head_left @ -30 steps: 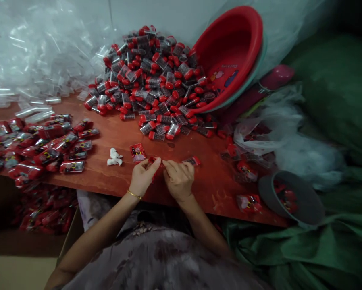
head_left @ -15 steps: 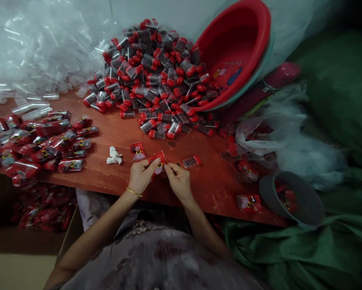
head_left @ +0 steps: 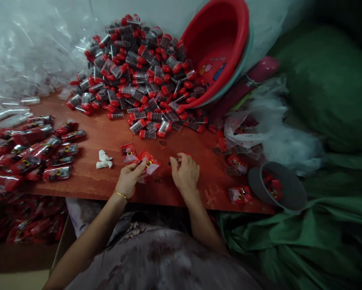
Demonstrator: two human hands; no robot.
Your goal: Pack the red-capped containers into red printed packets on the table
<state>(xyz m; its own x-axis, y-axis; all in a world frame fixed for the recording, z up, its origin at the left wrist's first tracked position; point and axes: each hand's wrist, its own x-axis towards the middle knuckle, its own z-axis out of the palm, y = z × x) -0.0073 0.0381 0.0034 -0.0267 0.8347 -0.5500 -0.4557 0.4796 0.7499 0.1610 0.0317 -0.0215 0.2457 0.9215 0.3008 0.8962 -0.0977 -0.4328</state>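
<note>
My left hand pinches a small red printed plastic bag by its left edge. The bag looks flat, with a pale area in its lower part. Just beyond it lies another red printed bag. My right hand is curled over a small red-capped clear tube on the table, with its fingers closed about it. Most of that tube is hidden by the hand. Left of the left hand sits a crumpled white wad.
A big heap of red-capped tubes fills the back beside a tilted red basin. Filled red packets lie at left, clear plastic sleeves behind them. A grey bowl and a wrapped packet are at right.
My right hand has let go of the red bag and moved right onto the tube. My left hand keeps the bag, now apart from the right. The view has shifted a little.
</note>
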